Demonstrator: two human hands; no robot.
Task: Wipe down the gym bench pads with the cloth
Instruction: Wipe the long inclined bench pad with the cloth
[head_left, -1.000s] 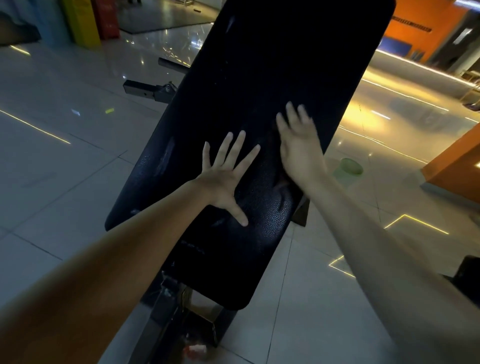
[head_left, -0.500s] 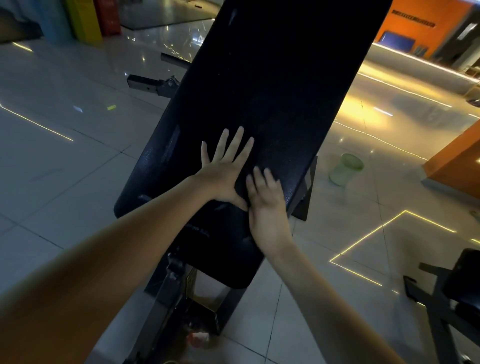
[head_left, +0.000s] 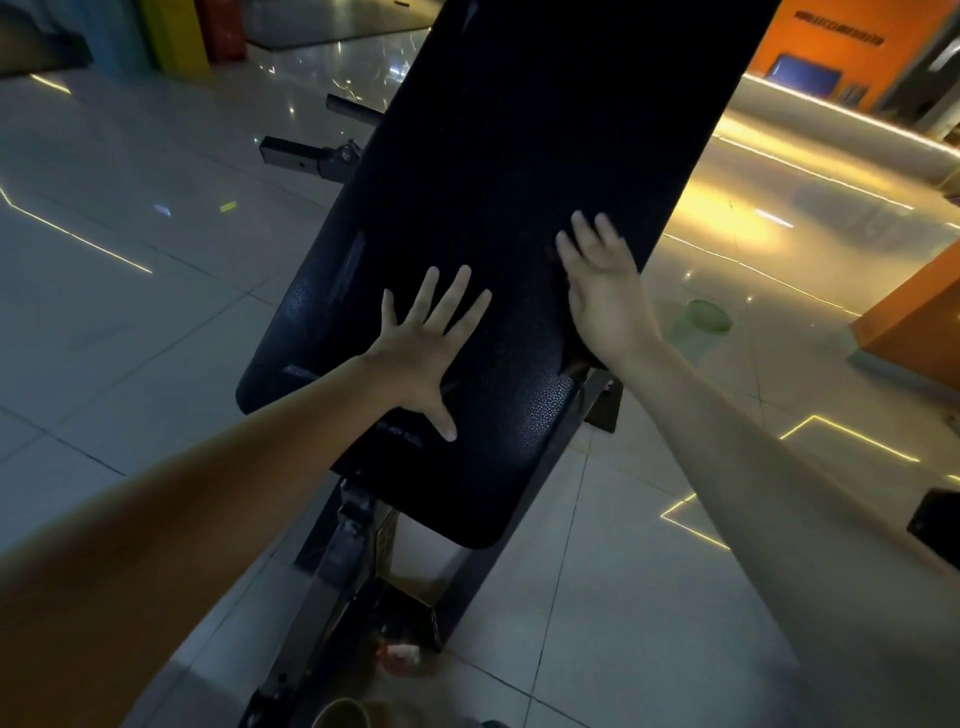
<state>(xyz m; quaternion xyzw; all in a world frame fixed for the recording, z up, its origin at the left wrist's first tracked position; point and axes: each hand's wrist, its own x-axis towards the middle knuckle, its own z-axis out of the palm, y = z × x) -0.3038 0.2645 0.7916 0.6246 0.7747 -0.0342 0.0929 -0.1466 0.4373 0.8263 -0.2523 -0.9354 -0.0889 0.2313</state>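
Far left, yellow and red blocks (head_left: 176, 31) are standing on the glossy tiled floor (head_left: 130, 338), and a steel foot bar (head_left: 306, 156) is sticking out from behind the bench. We are pressing our left hand (head_left: 423, 353) flat on the lower part of the black bench pad (head_left: 519, 156), fingers spread wide. The pad is tilting away from us on its dark frame (head_left: 353, 545), hiding the floor behind it. Near its right edge we are laying our right hand (head_left: 602, 296) down, fingers straight and close together, over a dark cloth (head_left: 570, 364) of which only a fold is showing under the wrist. Right of our forearm a green bucket (head_left: 701, 322) is sitting on the floor, well apart from an orange block (head_left: 914, 322).
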